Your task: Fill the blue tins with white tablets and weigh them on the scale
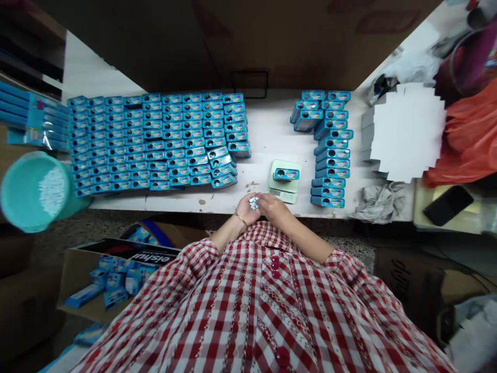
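Desk (267, 140): lit fairly evenly in a cool, moderate light; the source is left out of view.
Large carton (248, 41), 12 o'clock: sunk in brown shadow, its markings barely made out.
Paper stack (407, 129), between 2 and 3 o'clock: picked out among the brightest patches, its surface detail washed away.
Wrapped blue packs (46, 127), between 9 and 10 o'clock: streaked with small glints.
Bucket (13, 191), 9 o'clock: stretched by edge distortion.
Brown carton (407, 290), 4 o'clock: dimmed heavily, its print softened.
White pieces (254, 202), just below centre: blurred, their outlines not cleanly separated.
Checked shirt (233, 300), 6 o'clock: rendered clearly, its pattern widely spread.
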Motion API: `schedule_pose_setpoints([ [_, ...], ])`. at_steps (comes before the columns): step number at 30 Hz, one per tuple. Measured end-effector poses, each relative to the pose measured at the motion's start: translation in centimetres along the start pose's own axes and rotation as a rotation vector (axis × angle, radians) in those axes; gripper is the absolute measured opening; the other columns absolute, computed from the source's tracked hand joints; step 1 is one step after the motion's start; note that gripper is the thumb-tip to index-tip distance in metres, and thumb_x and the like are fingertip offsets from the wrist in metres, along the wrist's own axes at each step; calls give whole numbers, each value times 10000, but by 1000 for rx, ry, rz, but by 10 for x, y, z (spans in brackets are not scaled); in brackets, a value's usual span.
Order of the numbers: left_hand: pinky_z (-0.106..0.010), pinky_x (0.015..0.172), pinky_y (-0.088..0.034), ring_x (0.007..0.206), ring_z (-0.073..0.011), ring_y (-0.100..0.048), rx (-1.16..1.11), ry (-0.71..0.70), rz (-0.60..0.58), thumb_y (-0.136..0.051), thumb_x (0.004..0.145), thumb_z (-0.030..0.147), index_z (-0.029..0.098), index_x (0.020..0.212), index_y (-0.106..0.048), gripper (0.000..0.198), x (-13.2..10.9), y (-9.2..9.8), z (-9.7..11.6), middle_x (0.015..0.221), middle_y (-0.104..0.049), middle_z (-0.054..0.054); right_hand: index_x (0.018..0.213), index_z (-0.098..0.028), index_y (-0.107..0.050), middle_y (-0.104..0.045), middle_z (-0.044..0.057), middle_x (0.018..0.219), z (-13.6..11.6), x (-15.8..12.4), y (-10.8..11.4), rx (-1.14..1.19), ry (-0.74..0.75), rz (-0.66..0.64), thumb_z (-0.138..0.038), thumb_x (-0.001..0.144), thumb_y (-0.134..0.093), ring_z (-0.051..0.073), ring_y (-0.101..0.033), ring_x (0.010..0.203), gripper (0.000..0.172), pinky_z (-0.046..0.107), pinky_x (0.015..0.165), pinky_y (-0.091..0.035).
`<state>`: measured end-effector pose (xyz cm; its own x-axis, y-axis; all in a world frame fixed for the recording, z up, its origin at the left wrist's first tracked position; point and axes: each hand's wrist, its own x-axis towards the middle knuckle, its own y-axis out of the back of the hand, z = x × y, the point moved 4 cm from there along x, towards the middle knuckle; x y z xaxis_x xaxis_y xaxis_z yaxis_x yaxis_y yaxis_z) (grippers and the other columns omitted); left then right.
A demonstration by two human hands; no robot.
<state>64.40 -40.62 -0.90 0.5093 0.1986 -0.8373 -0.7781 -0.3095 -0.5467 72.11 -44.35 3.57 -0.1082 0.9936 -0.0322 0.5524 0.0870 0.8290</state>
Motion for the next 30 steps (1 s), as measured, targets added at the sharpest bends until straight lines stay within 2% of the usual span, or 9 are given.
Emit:
schedule_pose_setpoints([
  [5, -281, 683, -492, 636, -142, -607, 27, -55, -48, -421, 801, 144, 107, 679, -578, 203, 15, -23, 4, 621, -613, -63, 864, -188, -642, -641, 36, 823, 41, 2, 33, 295, -90, 305, -137, 814, -485, 132, -594, 791, 172, 263, 720, -497],
  [9, -325, 741, -502, 761, -187, -638, 44, -74, -50, -421, 796, 154, 102, 674, -577, 204, 23, -31, 12, 740, -656, -117, 837, -177, -650, -654, 48, 831, 74, 13, 51, 275, -173, 420, -142, 791, -512, 143, -603, 802, 150, 280, 730, -497],
  [12, -328, 737, -510, 783, -194, -643, 44, -102, -38, -429, 787, 156, 104, 689, -581, 188, 20, -23, 16, 768, -666, -123, 840, -164, -658, -660, 62, 840, 90, 20, 51, 258, -185, 410, -142, 786, -518, 149, -611, 797, 151, 289, 744, -499],
  [17, -332, 751, -511, 801, -191, -646, 13, -115, 0, -425, 784, 155, 107, 715, -588, 184, 8, -6, 12, 766, -670, -123, 873, -187, -648, -663, 57, 908, 95, 10, 60, 236, -153, 443, -170, 837, -456, 160, -611, 883, 196, 332, 818, -492],
  [20, -350, 763, -506, 825, -204, -644, -1, -83, -4, -429, 783, 151, 96, 740, -601, 186, 2, -1, 6, 803, -674, -140, 917, -201, -631, -653, 56, 914, 78, -8, 69, 197, -165, 509, -196, 865, -429, 167, -604, 892, 208, 347, 813, -496],
  [22, -345, 743, -508, 794, -202, -645, 3, -50, -28, -431, 783, 144, 85, 750, -609, 190, -1, 1, 0, 801, -673, -143, 960, -192, -616, -645, 67, 929, 53, -17, 63, 150, -88, 426, -201, 868, -436, 172, -591, 908, 203, 344, 815, -497],
  [25, -257, 621, -497, 616, -138, -619, 17, 26, -29, -417, 797, 126, 75, 759, -617, 210, -5, 7, -8, 674, -651, -90, 1056, -148, -575, -616, 106, 1025, 9, -24, 29, -1, 64, 109, -178, 858, -450, 200, -553, 942, 236, 358, 817, -494],
  [27, -196, 529, -455, 512, -92, -567, 18, 81, 4, -401, 805, 106, 76, 764, -618, 223, -7, 14, -12, 602, -619, -50, 1066, -111, -562, -598, 134, 1040, -10, -25, 4, -117, 87, -65, -142, 838, -465, 235, -529, 937, 249, 380, 790, -494],
  [30, -171, 450, -398, 444, -67, -515, 22, 130, 31, -387, 809, 88, 86, 744, -606, 228, -11, 21, -14, 548, -580, -18, 947, -99, -593, -599, 131, 952, -22, -25, -15, -147, 102, -161, -98, 809, -491, 251, -512, 900, 171, 372, 756, -494],
])
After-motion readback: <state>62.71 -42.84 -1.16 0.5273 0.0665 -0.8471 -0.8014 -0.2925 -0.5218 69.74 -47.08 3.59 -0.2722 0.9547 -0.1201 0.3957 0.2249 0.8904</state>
